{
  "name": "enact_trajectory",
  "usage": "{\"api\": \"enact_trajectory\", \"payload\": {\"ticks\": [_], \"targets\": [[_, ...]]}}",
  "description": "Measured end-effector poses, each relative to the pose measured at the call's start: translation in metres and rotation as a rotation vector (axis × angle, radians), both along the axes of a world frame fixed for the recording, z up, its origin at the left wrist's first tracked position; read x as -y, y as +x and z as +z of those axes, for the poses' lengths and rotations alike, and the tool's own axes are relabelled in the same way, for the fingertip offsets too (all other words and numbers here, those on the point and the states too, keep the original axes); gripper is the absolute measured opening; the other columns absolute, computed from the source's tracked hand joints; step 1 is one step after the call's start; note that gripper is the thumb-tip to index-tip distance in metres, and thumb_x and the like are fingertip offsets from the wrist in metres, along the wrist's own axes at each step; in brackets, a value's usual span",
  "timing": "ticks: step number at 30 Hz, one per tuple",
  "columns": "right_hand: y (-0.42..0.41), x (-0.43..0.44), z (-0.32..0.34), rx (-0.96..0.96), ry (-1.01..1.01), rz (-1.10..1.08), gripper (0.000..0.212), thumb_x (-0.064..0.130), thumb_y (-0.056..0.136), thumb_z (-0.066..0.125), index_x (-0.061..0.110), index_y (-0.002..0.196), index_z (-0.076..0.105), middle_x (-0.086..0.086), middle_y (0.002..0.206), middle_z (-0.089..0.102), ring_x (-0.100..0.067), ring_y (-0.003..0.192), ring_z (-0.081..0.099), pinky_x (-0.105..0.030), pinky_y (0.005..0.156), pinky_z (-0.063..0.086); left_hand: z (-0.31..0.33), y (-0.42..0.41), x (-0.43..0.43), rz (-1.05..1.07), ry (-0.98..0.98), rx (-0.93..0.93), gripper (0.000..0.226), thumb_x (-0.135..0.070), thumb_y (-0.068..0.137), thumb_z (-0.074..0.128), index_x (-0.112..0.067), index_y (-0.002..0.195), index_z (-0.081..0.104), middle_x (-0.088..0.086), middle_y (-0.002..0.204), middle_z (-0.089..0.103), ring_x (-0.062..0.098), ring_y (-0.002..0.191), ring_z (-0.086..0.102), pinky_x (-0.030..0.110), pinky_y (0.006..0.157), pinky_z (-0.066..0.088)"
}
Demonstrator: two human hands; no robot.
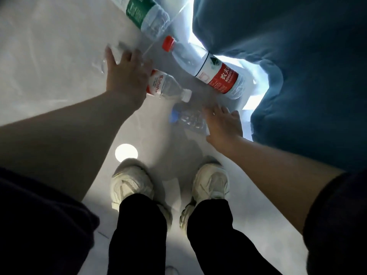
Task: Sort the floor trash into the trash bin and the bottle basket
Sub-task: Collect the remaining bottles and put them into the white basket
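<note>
My left hand (127,78) reaches down to the floor and holds a small clear bottle with a red label and white cap (168,88) under its thumb side. Its fingers stretch over a blurred clear plastic piece (101,64). My right hand (223,126) grips a crushed clear bottle with a blue cap (186,118), fingers and thumb around its body. A larger bottle with a red cap and red label (210,70) lies between the hands and the blue fabric. A green-label bottle (147,16) lies at the top. No bin or basket is in view.
A large blue-grey fabric mass (297,66) fills the right side, close to the red-cap bottle. My two pale sneakers (133,183) stand on the glossy light floor (49,56) below the hands. A round light reflection (126,152) shows near the left shoe.
</note>
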State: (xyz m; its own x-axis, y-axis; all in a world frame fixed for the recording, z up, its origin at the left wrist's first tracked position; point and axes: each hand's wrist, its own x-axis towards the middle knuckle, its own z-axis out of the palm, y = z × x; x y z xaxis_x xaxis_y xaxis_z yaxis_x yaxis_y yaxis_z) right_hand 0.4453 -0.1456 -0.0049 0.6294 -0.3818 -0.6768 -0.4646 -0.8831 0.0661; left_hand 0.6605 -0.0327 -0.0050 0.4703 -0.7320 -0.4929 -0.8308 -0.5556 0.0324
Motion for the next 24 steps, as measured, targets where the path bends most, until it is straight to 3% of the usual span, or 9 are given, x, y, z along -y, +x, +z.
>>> {"api": "enact_trajectory", "payload": {"ticks": [4,10,17,20,24], "targets": [[0.000,-0.003,0.041,0.010,0.038,-0.017,0.073,0.032,0.076,0.076,0.021,0.130,0.029,-0.009,0.128,0.050,-0.028,0.114,0.051,-0.041,0.088,0.042,0.041,-0.014,-0.022,0.196,0.100,-0.128,0.072,-0.024,0.076,0.073,-0.017,0.136,0.035,0.018,0.135,0.037,0.038,0.127,0.036,0.067,0.105,0.022],[0.022,-0.001,0.172,0.027,0.088,0.042,0.080,0.039,0.072,0.077,0.021,0.134,0.029,-0.010,0.129,0.048,-0.029,0.117,0.047,-0.046,0.093,0.038,0.171,-0.019,-0.067,0.459,0.086,-0.249,0.070,-0.026,0.074,0.076,-0.017,0.131,0.037,0.014,0.126,0.041,0.034,0.119,0.042,0.065,0.101,0.031],[0.068,-0.027,0.389,0.216,0.052,-0.089,0.077,0.028,0.070,0.074,0.025,0.137,0.036,-0.003,0.129,0.049,-0.027,0.117,0.048,-0.040,0.086,0.039,0.368,-0.015,-0.106,0.902,-0.169,-0.421,0.064,-0.026,0.070,0.077,-0.016,0.122,0.043,0.013,0.116,0.048,0.035,0.106,0.051,0.048,0.087,0.048],[0.077,-0.046,0.495,0.331,0.103,-0.257,0.078,0.028,0.069,0.075,0.023,0.137,0.040,-0.004,0.129,0.051,-0.029,0.117,0.048,-0.041,0.088,0.042,0.464,-0.013,-0.116,0.961,-0.313,-0.509,0.065,-0.031,0.068,0.080,-0.015,0.120,0.045,0.012,0.112,0.052,0.032,0.097,0.055,0.033,0.075,0.044],[0.072,-0.076,0.629,0.543,0.212,-0.513,0.076,0.025,0.066,0.078,0.019,0.133,0.044,-0.005,0.125,0.055,-0.029,0.114,0.051,-0.041,0.089,0.044,0.588,-0.014,-0.132,0.930,-0.417,-0.538,0.061,-0.034,0.065,0.081,-0.015,0.113,0.048,0.010,0.106,0.057,0.031,0.093,0.056,0.029,0.070,0.036]]}}
